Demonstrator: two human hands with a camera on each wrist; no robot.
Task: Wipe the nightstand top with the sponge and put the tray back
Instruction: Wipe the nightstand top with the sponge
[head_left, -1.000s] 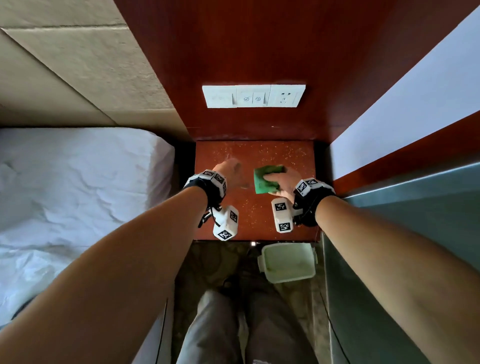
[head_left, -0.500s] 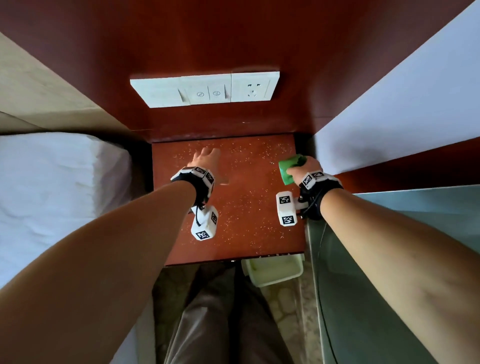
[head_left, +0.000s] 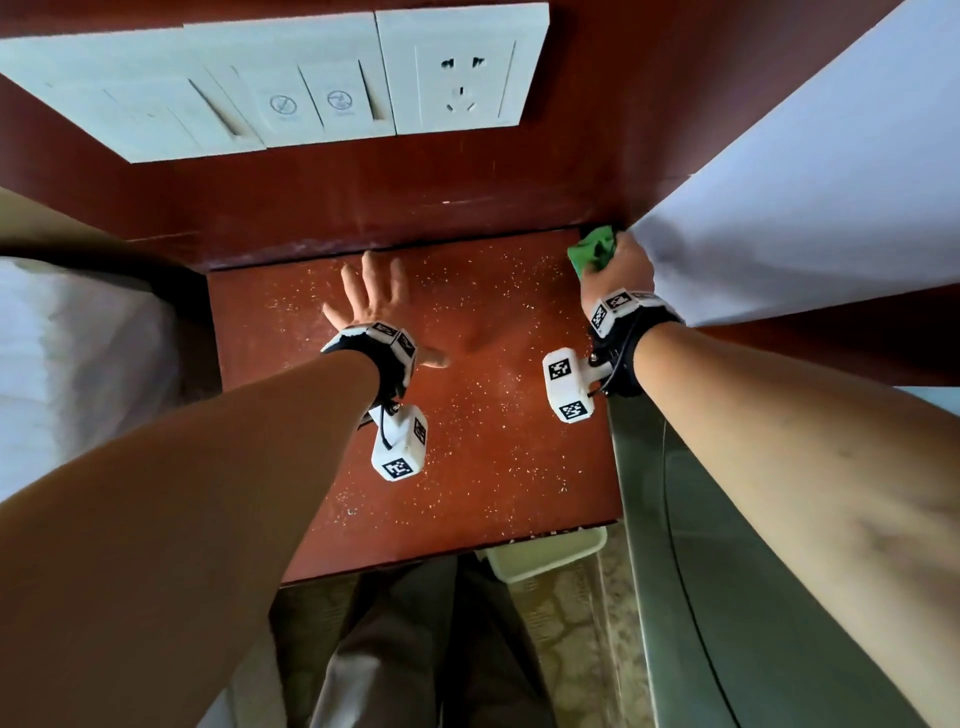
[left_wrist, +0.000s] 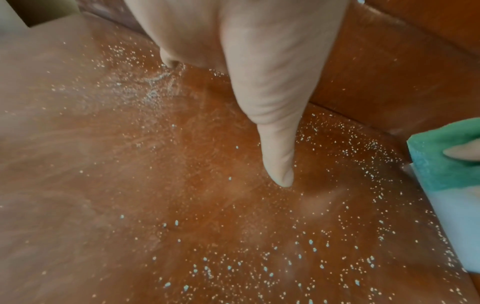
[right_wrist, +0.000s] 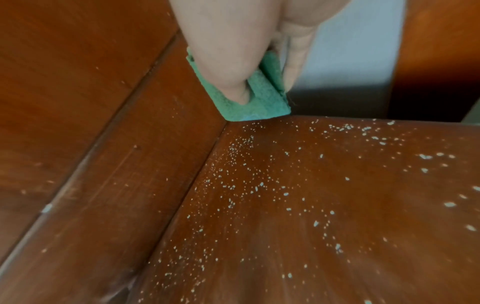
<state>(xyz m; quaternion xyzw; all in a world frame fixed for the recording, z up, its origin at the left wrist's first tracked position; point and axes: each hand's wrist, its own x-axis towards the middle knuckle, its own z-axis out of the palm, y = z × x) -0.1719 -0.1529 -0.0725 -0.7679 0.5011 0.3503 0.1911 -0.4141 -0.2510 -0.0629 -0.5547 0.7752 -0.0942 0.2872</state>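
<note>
The reddish wooden nightstand top (head_left: 467, 441) is sprinkled with small white crumbs (right_wrist: 259, 185). My right hand (head_left: 615, 270) grips a green sponge (head_left: 592, 249) and holds it down in the far right corner of the top, against the back panel; the right wrist view shows thumb and fingers pinching the green sponge (right_wrist: 254, 102). My left hand (head_left: 371, 296) lies flat on the far left part of the top with fingers spread and nothing in it. Its thumb (left_wrist: 278, 164) touches the wood. A pale tray (head_left: 545, 558) sits on the floor below the front edge, mostly hidden.
A white switch and socket panel (head_left: 291, 88) is on the wooden back panel above the nightstand. A bed with white sheets (head_left: 78, 374) borders the left side. A white wall (head_left: 805, 208) and a grey-green surface (head_left: 727, 571) close the right side.
My right hand has carried the sponge from the middle of the top to the far right corner. My left hand has slid left and flattened out. My head has come closer to the nightstand.
</note>
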